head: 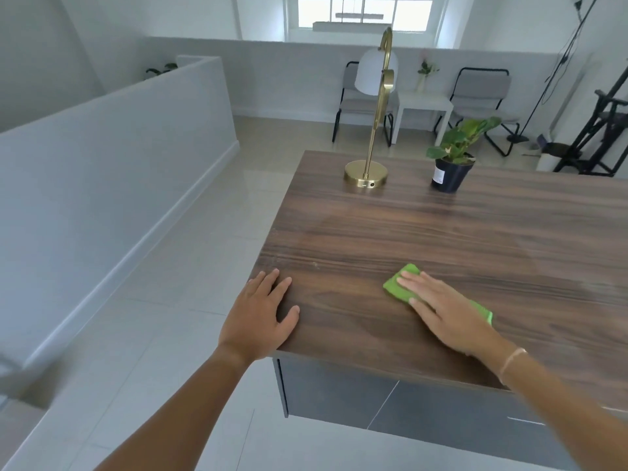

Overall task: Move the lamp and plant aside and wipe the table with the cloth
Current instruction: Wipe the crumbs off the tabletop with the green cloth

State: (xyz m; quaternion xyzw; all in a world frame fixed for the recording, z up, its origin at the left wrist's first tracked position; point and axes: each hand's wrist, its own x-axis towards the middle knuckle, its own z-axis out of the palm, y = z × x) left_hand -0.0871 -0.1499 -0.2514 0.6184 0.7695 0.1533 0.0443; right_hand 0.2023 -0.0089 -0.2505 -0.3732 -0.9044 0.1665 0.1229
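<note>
Our left hand lies flat with fingers spread on the table edge, our right hand presses fingers flat on the green cloth, lamp and plant well beyond our fingertips.

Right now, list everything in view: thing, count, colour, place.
table: one, dark wood top, centre right
lamp: one, brass with white shade, far part of table
potted plant: one, green leaves in black pot, right of lamp
cloth: one, green, near table edge under right hand
chairs: two, grey with black frames, by far wall
side table: one, white, between chairs
left hand: flat on table's near corner
right hand: flat on cloth
</note>
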